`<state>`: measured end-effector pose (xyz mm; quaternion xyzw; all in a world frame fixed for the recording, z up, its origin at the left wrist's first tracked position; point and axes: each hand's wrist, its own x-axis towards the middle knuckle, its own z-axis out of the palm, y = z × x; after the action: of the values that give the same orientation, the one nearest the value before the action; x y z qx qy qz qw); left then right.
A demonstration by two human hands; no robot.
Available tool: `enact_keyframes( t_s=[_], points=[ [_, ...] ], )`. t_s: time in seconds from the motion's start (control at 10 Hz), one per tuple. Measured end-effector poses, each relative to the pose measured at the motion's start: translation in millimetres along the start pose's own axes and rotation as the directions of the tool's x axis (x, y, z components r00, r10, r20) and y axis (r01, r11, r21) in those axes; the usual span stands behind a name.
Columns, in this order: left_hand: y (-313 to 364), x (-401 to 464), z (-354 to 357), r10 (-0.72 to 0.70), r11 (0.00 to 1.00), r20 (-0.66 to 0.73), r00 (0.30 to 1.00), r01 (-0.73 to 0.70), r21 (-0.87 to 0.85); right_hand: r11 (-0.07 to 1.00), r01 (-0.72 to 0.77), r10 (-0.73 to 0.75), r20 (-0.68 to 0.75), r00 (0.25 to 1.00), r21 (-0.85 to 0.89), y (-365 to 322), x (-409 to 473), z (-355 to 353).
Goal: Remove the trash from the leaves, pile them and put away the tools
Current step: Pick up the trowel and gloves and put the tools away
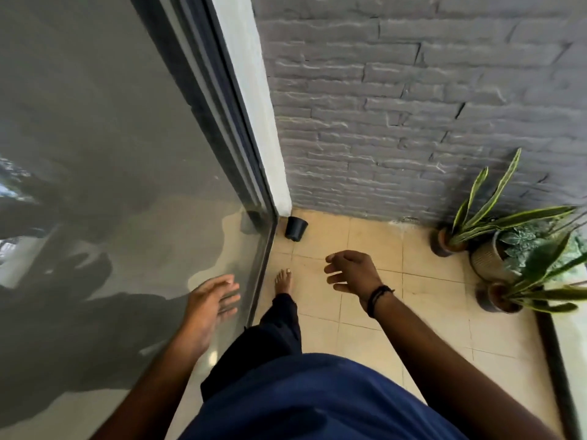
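Patio corner, daylit.
I log: glass door [120, 185] left of frame, grey brick wall [413, 106] upper right, beige tiled floor [365, 312], potted plants [495, 236] right edge.

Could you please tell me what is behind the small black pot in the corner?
Behind the black pot stands the grey brick wall, meeting the white door frame. The pot lies tipped; its inside is not visible.

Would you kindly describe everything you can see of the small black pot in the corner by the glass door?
The small black pot looks like thin, matte plastic, tapering toward its base. It appears tipped on its side, its open mouth facing up and right, and seems empty, though its inside is dark. It lies on the beige tiled floor in the corner where the grey brick wall meets the glass door's frame. Neither hand touches it.
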<state>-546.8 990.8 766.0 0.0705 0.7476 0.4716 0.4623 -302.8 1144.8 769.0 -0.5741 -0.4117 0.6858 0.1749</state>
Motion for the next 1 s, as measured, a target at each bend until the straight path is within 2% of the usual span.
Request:
enact_keyframes(
  t_s=[0.1,0.3,0.5,0.6,0.7,0.8,0.9,1.0],
  points=[
    [28.0,44.1,30.5,-0.018,0.999,0.072,0.997,0.015,0.048,1.0,-0.025,0.025,-0.031,0.999,-0.002,-14.4,36.4,-1.5],
    [66.5,150.3,105.1,-0.159,0.957,0.191,0.969,0.103,0.273,0.984,-0.163,0.172,-0.153,0.973,0.071,-26.4,123.4,5.1],
    [6.0,285.3,173.6,-0.344,0.803,0.271,0.899,0.131,0.581,0.9,-0.367,0.411,-0.178,0.894,0.234,30.2,257.2,26.4],
    [-84.7,395.7,216.0,-0.392,0.605,0.343,0.854,-0.041,0.795,0.838,-0.465,0.522,-0.171,0.835,0.285,104.2,363.6,40.5],
    [-151.4,485.5,250.9,-0.453,0.452,0.31,0.836,-0.085,0.888,0.815,-0.508,0.562,-0.165,0.811,0.279,163.1,445.2,58.2],
    [-214.9,621.9,296.0,-0.324,0.422,0.011,0.946,0.134,0.897,0.834,-0.512,0.541,-0.119,0.833,0.205,252.0,561.0,75.8],
    [-238.8,699.1,315.2,-0.09,0.574,-0.141,0.986,0.167,0.802,0.833,-0.506,0.533,-0.085,0.842,0.222,293.7,613.3,79.2],
    [-331.6,730.3,308.0,-0.111,0.596,-0.136,0.985,0.175,0.784,0.818,-0.51,0.552,-0.109,0.827,0.267,334.8,660.4,69.5]
  ],
)
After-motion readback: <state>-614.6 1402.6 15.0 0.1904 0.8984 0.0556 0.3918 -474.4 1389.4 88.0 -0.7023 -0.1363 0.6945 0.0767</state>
